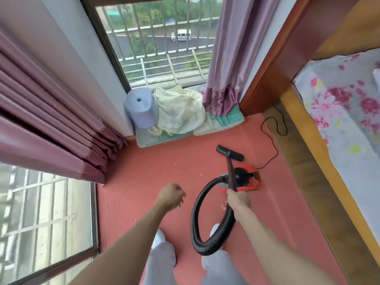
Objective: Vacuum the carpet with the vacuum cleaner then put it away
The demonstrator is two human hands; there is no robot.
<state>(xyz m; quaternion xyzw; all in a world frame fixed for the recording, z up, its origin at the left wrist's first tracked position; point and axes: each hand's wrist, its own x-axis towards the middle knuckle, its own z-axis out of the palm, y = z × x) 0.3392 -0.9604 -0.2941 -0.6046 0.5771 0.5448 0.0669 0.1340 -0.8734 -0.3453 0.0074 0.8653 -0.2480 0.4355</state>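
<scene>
Vacuum cleaner: small canister, glossy orange-red plastic shell w/ black domed centre, sits on the carpet right of centre, near the bed frame. Rigid dark wand rises from a flat, wide black floor nozzle, which rests on the carpet just beyond the canister. Ribbed black hose, corrugated, flexible, curls in a big loop from the wand's side, down toward the person's legs & back up under the right forearm.

Right hand grips the wand's near end, fingers wrapped round it. Left hand hangs free over the carpet, fingers loosely curled, holding nothing; hands apart.

Carpet: flat, short-pile, salmon pink, a few pale specks left of the canister. Thin black power cord runs from the canister's right side, loops on the carpet & wood strip toward the far right corner.

Far, under the window: pale lilac plastic stool, round-cornered w/ a hole in top, touching a crumpled cream cloth; both on padded quilted mats, green & white. Satiny mauve curtains, pleated, left and at the window's right. Metal bars outside the glass.

Right: wooden bed frame, honey-coloured, w/ a floral sheet, pink blooms on grey-white.

Near: grey trouser legs, white slippers.
</scene>
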